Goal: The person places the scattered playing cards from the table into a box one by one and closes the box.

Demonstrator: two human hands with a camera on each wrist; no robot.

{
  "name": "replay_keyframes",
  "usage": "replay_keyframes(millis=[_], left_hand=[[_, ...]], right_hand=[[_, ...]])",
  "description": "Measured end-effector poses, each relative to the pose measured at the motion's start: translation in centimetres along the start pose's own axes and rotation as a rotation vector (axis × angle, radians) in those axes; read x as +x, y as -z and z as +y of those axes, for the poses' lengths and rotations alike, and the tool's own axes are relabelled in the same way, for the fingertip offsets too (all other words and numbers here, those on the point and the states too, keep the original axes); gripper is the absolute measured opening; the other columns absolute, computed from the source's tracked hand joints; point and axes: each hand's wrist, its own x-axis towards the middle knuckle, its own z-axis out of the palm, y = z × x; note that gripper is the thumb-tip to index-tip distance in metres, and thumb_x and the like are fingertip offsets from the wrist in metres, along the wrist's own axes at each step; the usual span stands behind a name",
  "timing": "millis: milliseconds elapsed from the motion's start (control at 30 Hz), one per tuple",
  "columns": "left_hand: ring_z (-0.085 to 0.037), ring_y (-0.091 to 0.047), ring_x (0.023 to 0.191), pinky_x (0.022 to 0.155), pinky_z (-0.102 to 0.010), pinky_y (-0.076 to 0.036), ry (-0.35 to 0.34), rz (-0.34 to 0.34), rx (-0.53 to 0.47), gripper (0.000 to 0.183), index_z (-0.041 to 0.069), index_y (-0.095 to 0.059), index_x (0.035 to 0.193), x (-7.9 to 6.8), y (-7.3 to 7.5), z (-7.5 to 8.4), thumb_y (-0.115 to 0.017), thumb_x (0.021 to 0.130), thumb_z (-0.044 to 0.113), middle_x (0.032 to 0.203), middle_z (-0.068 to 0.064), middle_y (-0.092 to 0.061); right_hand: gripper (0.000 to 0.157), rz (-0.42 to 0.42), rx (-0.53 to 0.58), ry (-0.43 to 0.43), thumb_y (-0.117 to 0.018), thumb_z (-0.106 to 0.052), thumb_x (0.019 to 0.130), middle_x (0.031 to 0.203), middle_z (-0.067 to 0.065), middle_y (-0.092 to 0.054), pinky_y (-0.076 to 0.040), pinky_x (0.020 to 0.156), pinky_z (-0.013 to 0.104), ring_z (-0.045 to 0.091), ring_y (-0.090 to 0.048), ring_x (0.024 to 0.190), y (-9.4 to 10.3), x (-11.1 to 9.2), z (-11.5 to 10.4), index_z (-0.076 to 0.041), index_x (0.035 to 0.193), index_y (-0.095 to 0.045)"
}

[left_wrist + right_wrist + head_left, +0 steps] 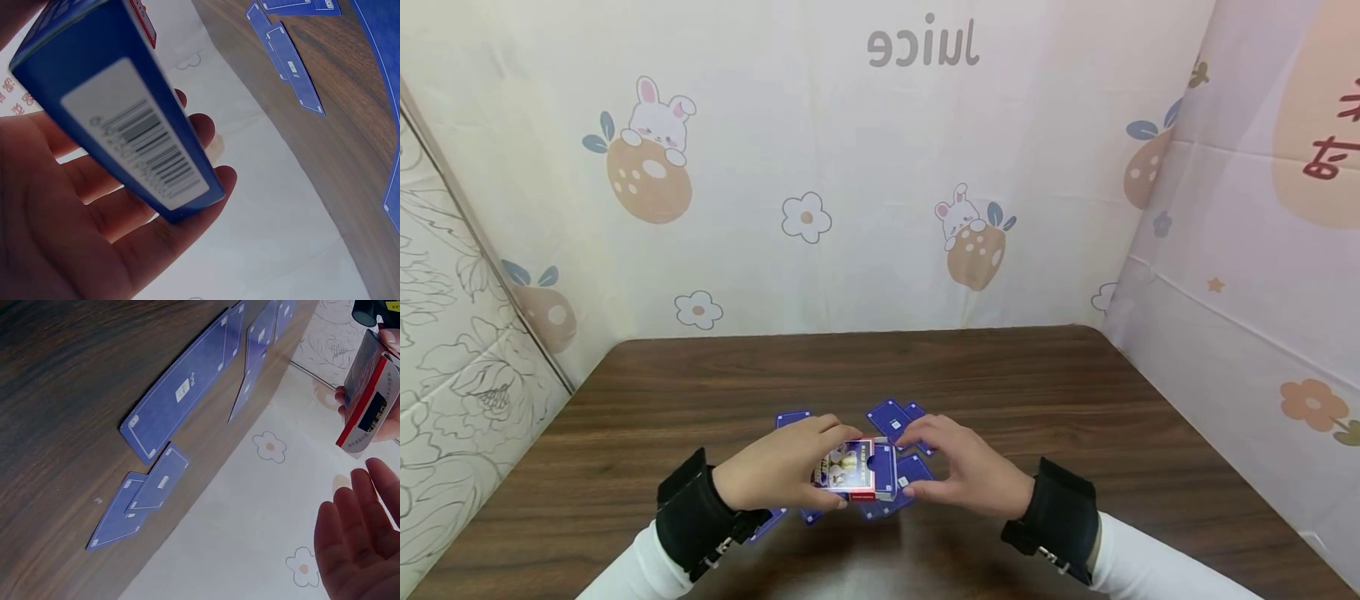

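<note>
My left hand point(786, 465) grips a small playing-card box point(848, 468), thumb along the near side and fingers round the far side. The box has a picture on its top, a red band and a blue right end. A white barcode label point(140, 140) shows on its blue end in the left wrist view. Just right of the box is my right hand point(961, 468), its fingers spread and loosely bent. In the right wrist view that hand's fingers point(359, 515) stand apart from the box and hold nothing. Blue cards point(182, 390) lie on the table below.
Several blue cards point(889, 418) are scattered face alike on the brown wooden table point(1000, 375), some overlapping. Printed cloth point(880, 275) hangs behind the table's far edge and along both sides.
</note>
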Motion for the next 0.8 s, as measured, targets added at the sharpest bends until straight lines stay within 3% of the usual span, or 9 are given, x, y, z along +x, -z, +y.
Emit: replay_keyframes(millis=[133, 367, 800], left_hand=[[-0.007, -0.050, 0.092, 0.080, -0.024, -0.048, -0.004, -0.003, 0.004, 0.067, 0.016, -0.052, 0.130, 0.0, 0.0, -0.1, -0.076, 0.075, 0.045, 0.112, 0.002, -0.057], [-0.007, -0.051, 0.094, 0.082, -0.023, -0.049, -0.018, 0.000, 0.004, 0.068, 0.016, -0.052, 0.129, 0.1, 0.0, -0.2, -0.075, 0.074, 0.048, 0.113, 0.002, -0.057], [-0.007, -0.051, 0.092, 0.081, -0.022, -0.047, -0.060, 0.015, 0.000, 0.065, 0.013, -0.054, 0.127, 0.3, -0.1, -0.3, -0.078, 0.074, 0.042, 0.111, 0.002, -0.058]], right_hand=[[0.038, 0.018, -0.052, 0.053, -0.067, -0.038, 0.086, 0.116, -0.001, -0.059, -0.050, 0.086, 0.029, 0.014, -0.054, 0.104, -0.1, -0.2, 0.0, -0.014, 0.116, -0.061], [0.031, 0.003, -0.246, 0.183, -0.065, -0.029, 0.089, 0.121, -0.007, -0.061, -0.047, 0.093, 0.038, 0.010, -0.053, 0.112, -0.6, -0.2, -0.4, -0.017, 0.118, -0.064], [0.034, -0.034, -0.261, 0.208, -0.057, -0.034, 0.094, 0.129, -0.008, -0.057, -0.045, 0.096, 0.038, 0.011, -0.050, 0.117, -1.2, 0.2, -0.6, -0.018, 0.123, -0.061]])
